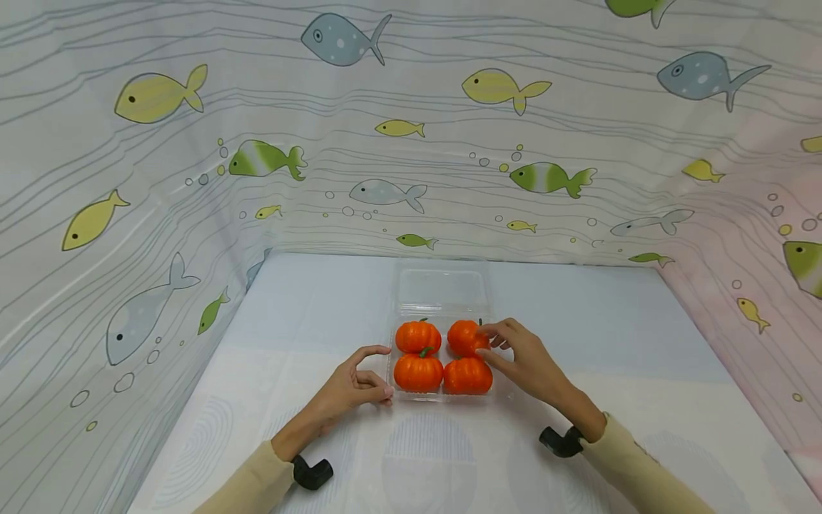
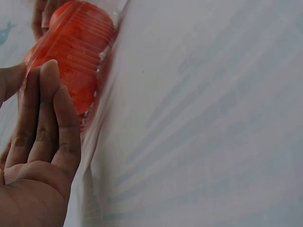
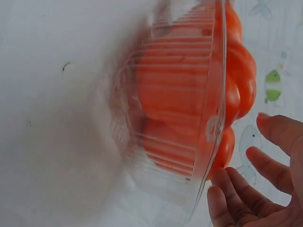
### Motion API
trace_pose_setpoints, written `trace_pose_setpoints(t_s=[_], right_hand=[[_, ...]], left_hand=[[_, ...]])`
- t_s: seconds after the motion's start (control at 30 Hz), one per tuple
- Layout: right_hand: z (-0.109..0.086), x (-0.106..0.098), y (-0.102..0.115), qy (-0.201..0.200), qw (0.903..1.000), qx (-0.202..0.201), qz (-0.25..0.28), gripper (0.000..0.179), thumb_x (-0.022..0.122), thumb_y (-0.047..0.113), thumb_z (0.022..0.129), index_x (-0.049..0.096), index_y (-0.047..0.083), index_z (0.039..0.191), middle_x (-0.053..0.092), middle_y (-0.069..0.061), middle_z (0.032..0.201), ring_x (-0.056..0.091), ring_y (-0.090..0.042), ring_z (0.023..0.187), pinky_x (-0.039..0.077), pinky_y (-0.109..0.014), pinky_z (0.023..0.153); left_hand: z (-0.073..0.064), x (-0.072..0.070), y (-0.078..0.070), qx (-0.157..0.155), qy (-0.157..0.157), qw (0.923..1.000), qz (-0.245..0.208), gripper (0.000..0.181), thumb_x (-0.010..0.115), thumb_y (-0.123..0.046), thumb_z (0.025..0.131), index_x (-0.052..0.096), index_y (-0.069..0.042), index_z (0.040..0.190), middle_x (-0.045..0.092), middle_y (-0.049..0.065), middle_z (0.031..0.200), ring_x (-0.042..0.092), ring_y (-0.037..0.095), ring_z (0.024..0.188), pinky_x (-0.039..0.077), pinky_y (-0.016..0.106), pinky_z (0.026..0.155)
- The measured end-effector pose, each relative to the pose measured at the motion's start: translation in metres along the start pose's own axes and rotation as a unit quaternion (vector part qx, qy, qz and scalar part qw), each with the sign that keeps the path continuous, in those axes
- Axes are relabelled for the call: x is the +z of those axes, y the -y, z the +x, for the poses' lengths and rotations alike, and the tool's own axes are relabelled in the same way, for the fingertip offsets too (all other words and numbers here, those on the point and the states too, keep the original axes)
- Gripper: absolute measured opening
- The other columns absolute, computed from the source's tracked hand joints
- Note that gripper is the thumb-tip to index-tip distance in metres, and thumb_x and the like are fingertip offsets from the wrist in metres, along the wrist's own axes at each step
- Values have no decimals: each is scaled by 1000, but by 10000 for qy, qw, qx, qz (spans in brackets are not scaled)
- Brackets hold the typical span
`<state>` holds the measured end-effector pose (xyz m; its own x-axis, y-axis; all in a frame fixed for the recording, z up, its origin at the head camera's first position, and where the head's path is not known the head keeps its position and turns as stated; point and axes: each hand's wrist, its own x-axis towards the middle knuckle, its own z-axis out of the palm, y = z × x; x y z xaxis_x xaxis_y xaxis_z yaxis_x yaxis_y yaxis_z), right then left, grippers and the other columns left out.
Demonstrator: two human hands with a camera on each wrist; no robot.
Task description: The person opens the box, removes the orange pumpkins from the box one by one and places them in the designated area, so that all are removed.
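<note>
Several small orange toy pumpkins, among them a near-left one (image 1: 418, 375) and a far-right one (image 1: 462, 337), sit in two rows inside a clear plastic clamshell box (image 1: 443, 398). Its lid (image 1: 443, 287) is folded back flat on the far side. My left hand (image 1: 347, 391) is at the box's left edge, thumb and index finger apart. In the left wrist view its straight fingers (image 2: 46, 113) lie along the box's ribbed side. Loosely spread, my right hand (image 1: 531, 363) has its fingertips over the right rim, overlapping the far-right pumpkin. Neither hand grips a pumpkin.
The box stands on a pale table covering (image 1: 308, 307) with faint circle patterns. Fish-printed cloth (image 1: 443, 157) hangs behind and along both sides. A black wrist mount (image 1: 312, 473) shows below the left hand, another (image 1: 561, 442) below the right.
</note>
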<state>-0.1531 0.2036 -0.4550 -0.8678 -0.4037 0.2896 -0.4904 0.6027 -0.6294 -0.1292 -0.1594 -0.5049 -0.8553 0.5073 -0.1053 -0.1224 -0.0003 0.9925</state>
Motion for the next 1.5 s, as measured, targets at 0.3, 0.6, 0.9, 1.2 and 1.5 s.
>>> trace_pose_setpoints(t_s=[0.3, 0.6, 0.9, 1.2, 1.5], right_hand=[[-5, 8, 10, 292, 9995, 72, -39, 33, 80, 32, 92, 70, 9, 113, 63, -1, 102, 62, -18, 90, 58, -33, 78], [-5, 14, 18, 850, 9941, 634, -228, 46, 73, 53, 93, 75, 12, 115, 64, 3, 107, 59, -14, 95, 56, -37, 82], [-5, 21, 30, 1022, 9855, 1145, -723, 53, 71, 62, 89, 70, 13, 110, 60, 2, 104, 55, -15, 89, 50, -32, 75], [0, 24, 36, 1095, 9819, 1411, -637, 53, 70, 63, 90, 58, 12, 96, 51, 2, 71, 49, -13, 68, 39, -26, 57], [-1, 10, 31, 1082, 9834, 1422, 308, 57, 79, 55, 87, 68, 9, 117, 67, 4, 100, 59, -15, 85, 52, -29, 69]], left_hand=[[-1, 1, 0, -26, 2, 10000, -37, 75, 77, -9, 94, 33, -10, 155, 69, 35, 103, 74, 36, 88, 60, 43, 88], [0, 2, 1, 27, -19, 10000, 14, 74, 75, -7, 95, 33, -10, 155, 70, 33, 101, 74, 35, 87, 60, 43, 87], [1, 2, 3, -13, -10, 10000, 0, 74, 76, -8, 95, 33, -10, 155, 71, 31, 102, 74, 35, 88, 59, 43, 89], [3, 1, 4, 62, -7, 10000, -20, 73, 75, -7, 95, 33, -9, 155, 70, 31, 100, 73, 39, 89, 59, 43, 89], [2, 1, 5, -45, -27, 10000, -84, 74, 76, -8, 94, 34, -11, 155, 72, 26, 99, 74, 38, 89, 59, 44, 89]])
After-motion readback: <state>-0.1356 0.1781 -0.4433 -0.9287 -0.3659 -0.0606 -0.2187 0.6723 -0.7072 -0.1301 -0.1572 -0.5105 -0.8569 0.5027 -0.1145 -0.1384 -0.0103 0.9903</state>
